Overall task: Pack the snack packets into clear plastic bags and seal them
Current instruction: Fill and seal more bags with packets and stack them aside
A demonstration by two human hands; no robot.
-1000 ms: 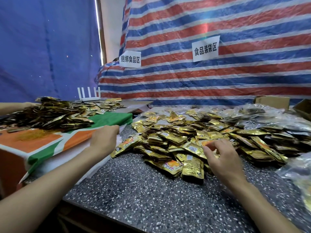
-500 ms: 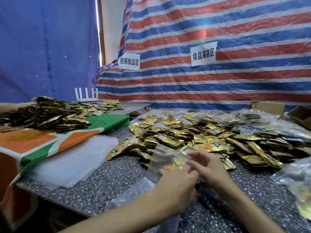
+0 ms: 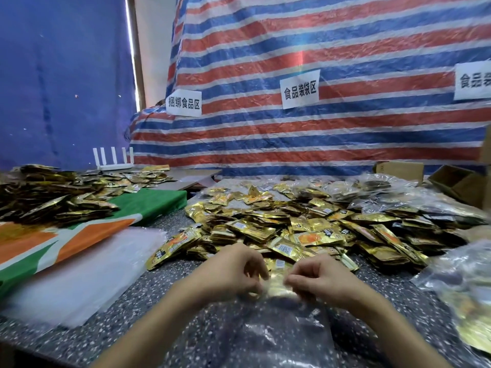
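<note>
Left grip (image 3: 233, 272), right grip (image 3: 322, 281) pinching clear bag (image 3: 271, 333), 食品装袋区 sign (image 3: 300, 89)

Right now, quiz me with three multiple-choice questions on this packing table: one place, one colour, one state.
1. The stack of empty bags lies: A left of the left hand; B far right; C at the back.
2. The snack packets are mostly: A blue; B gold; C white.
3. The left hand and right hand: A lie flat; B hang idle; C pinch the clear bag.
Answers: A, it lies by the green cloth; B, the pile shines gold; C, curled fingers grip its top edge.
</note>
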